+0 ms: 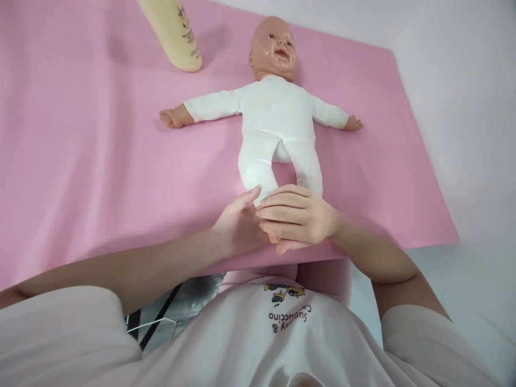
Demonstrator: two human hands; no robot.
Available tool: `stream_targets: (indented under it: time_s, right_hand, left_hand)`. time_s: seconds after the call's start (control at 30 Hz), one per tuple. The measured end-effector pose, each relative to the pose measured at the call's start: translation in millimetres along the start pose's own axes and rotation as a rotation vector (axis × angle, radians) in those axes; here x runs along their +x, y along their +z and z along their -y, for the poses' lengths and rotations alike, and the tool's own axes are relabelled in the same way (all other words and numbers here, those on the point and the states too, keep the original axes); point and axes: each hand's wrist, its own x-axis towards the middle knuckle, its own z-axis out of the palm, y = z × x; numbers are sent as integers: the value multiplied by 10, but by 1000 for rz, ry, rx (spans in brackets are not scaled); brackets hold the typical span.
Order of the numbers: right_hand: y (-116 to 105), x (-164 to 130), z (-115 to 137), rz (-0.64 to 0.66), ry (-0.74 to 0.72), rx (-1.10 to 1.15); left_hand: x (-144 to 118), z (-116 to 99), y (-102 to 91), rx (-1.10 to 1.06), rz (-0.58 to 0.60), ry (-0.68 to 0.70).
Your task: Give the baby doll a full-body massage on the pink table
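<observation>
Holding the near foot of the doll (278, 115) | left hand (237, 223) cups it underneath, right hand (296, 215) closed over it | doll lies face up on pink mat (80, 161), bottle (175, 32) far left | risk: pulling may drag the doll off the near edge.

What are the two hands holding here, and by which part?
Both hands, left hand and right hand, close around the foot end of the baby doll, at its near leg; the foot itself is hidden.
</observation>
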Motion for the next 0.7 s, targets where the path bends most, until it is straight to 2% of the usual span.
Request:
stream_targets:
  time_s: [0.2,0.3,0.47,0.6,0.7]
  right_hand:
    - [10,19,-26,66,32,19]
    - [25,20,-17,87,3,-14]
    - [45,-28,-5,229,-44,-16]
    - [47,-45,-3,115,-67,-7]
    - [38,-25,-9,67,-53,10]
  left_hand:
    - [26,24,14,-33,-62,83]
    - [17,19,18,0,-47,52]
    - [6,10,19,9,-19,22]
    - [5,10,1,6,-74,24]
    - [8,11,13,16,-67,28]
